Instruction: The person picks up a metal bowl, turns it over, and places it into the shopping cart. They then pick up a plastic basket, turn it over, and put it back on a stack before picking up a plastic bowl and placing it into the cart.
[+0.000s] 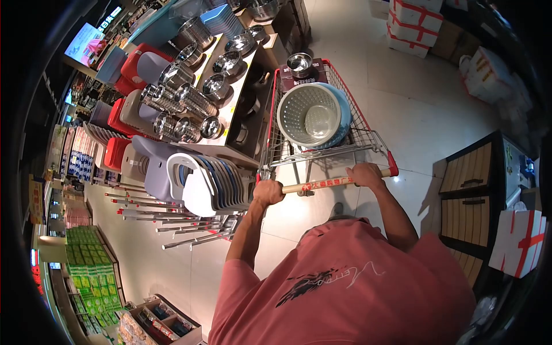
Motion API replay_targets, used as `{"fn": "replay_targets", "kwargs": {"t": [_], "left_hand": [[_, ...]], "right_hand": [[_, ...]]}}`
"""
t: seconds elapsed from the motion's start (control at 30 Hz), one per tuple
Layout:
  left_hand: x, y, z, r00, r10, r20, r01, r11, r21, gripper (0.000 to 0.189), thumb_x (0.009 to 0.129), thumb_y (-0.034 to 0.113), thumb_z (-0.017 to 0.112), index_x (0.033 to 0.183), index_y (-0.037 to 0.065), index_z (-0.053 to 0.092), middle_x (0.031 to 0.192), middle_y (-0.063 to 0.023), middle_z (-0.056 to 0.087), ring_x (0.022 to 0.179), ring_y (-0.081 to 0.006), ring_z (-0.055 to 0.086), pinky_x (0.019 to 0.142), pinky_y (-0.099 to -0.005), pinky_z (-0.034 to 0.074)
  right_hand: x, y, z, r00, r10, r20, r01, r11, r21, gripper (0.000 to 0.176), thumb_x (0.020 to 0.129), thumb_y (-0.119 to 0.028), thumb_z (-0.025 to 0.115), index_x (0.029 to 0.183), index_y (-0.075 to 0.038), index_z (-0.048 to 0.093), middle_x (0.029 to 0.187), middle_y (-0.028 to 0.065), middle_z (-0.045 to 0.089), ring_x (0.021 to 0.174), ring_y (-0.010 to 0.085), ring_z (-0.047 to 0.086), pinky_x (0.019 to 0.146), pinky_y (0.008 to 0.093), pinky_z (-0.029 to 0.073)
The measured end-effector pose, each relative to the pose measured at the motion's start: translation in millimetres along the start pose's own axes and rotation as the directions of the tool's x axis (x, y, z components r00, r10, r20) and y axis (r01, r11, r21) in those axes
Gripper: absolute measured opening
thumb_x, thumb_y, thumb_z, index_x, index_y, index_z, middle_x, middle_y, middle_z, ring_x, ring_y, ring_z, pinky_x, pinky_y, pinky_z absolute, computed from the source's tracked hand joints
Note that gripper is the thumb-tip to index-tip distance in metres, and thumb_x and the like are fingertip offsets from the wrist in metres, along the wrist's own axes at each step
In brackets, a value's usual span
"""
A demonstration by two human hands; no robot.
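Both hands grip the handle bar (319, 184) of a shopping cart (359, 112). My left hand (268, 192) is wrapped round the bar's left end, close to the stacked stools. Toward the right end, my right hand (366, 174) is closed round the same bar. In the cart sits a grey perforated plastic basket (286, 123), with a blue basket or tub (345, 118) showing around its right side. At the cart's far end, a shiny metal bowl (300, 64) rests on a dark maroon box (318, 72).
Left of the cart, a display table (230, 115) carries several metal pots and bowls. Nested stools (201, 184) and metal poles (195, 236) stick out near my left arm. A wooden cabinet (467, 172) stands on the right, with taped white boxes (415, 23) further ahead.
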State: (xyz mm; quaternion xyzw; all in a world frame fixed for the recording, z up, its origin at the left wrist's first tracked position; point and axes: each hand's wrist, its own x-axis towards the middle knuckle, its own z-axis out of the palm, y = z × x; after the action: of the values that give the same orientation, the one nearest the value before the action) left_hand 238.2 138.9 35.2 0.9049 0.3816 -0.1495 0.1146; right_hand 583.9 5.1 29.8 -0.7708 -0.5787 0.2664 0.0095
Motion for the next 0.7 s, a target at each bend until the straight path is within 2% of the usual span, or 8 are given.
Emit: {"fn": "replay_targets", "kwargs": {"t": [0.1,0.23,0.3,0.43,0.5,0.53,0.67,0.7], "left_hand": [[-10,2,-2,1.000,-0.030,0.002,0.030,0.997,0.077,0.029,0.081,0.035,0.058,0.083,0.012,0.076,0.081,-0.0167,0.071,0.077,-0.0358,0.070,0.071,-0.0448,0.056],[-23,8,1,0.996,-0.073,-0.058,0.077,0.995,0.066,0.028,0.080,0.034,0.059,0.082,0.012,0.076,0.081,-0.0165,0.072,0.077,-0.0348,0.070,0.070,-0.0440,0.056],[-28,11,5,0.986,-0.148,-0.082,0.153,0.986,0.058,0.026,0.078,0.032,0.060,0.081,0.011,0.076,0.082,-0.0168,0.072,0.077,-0.0340,0.071,0.070,-0.0427,0.056],[-37,18,17,0.971,-0.167,-0.172,0.181,0.981,0.068,0.023,0.076,0.027,0.061,0.080,0.009,0.075,0.081,-0.0180,0.072,0.076,-0.0335,0.071,0.069,-0.0418,0.056],[-37,21,20,0.968,-0.178,-0.177,0.190,0.980,0.057,0.022,0.076,0.025,0.060,0.079,0.008,0.075,0.077,-0.0172,0.071,0.073,-0.0333,0.071,0.068,-0.0408,0.056],[-37,21,22,0.967,-0.177,-0.184,0.191,0.980,0.058,0.022,0.076,0.025,0.060,0.079,0.008,0.075,0.077,-0.0173,0.071,0.073,-0.0333,0.071,0.068,-0.0408,0.056],[-35,23,25,0.961,-0.181,-0.207,0.199,0.978,0.065,0.023,0.077,0.025,0.060,0.079,0.008,0.075,0.079,-0.0183,0.071,0.076,-0.0332,0.071,0.069,-0.0410,0.057],[-33,22,27,0.958,-0.189,-0.216,0.208,0.976,0.068,0.023,0.077,0.025,0.060,0.079,0.008,0.075,0.081,-0.0186,0.072,0.077,-0.0333,0.072,0.070,-0.0411,0.057]], "right_hand": [[-5,-4,7,1.000,-0.004,-0.002,0.004,1.000,0.015,0.056,0.095,-0.048,0.046,0.090,-0.001,0.075,0.094,0.0242,0.071,0.093,0.0387,0.068,0.087,0.0477,0.051],[-16,-7,20,0.995,-0.039,-0.087,0.040,0.999,0.002,0.058,0.096,-0.047,0.042,0.082,0.000,0.074,0.083,0.0213,0.070,0.084,0.0395,0.068,0.084,0.0486,0.051],[-20,-7,24,0.977,-0.099,-0.187,0.100,0.995,-0.004,0.055,0.096,-0.045,0.044,0.080,-0.002,0.073,0.080,0.0215,0.069,0.079,0.0407,0.068,0.080,0.0499,0.051],[-42,-9,23,0.965,-0.095,-0.246,0.116,0.991,0.073,0.045,0.094,-0.041,0.051,0.081,-0.003,0.072,0.080,0.0222,0.069,0.079,0.0416,0.067,0.077,0.0511,0.052],[-55,-8,23,0.898,-0.089,-0.432,0.141,0.986,0.090,0.041,0.094,-0.037,0.054,0.076,-0.003,0.069,0.073,0.0213,0.067,0.072,0.0418,0.066,0.072,0.0518,0.051],[-53,-3,28,0.875,-0.113,-0.471,0.167,0.983,0.074,0.040,0.095,-0.035,0.054,0.075,-0.004,0.068,0.072,0.0203,0.067,0.070,0.0413,0.065,0.070,0.0518,0.051],[-51,2,26,0.866,-0.116,-0.486,0.182,0.979,0.089,0.037,0.093,-0.035,0.056,0.075,-0.005,0.067,0.069,0.0191,0.066,0.068,0.0411,0.065,0.068,0.0523,0.051],[-51,-1,21,0.896,-0.094,-0.433,0.148,0.985,0.093,0.036,0.093,-0.036,0.057,0.077,-0.005,0.068,0.072,0.0186,0.067,0.071,0.0401,0.066,0.071,0.0516,0.051]]}}
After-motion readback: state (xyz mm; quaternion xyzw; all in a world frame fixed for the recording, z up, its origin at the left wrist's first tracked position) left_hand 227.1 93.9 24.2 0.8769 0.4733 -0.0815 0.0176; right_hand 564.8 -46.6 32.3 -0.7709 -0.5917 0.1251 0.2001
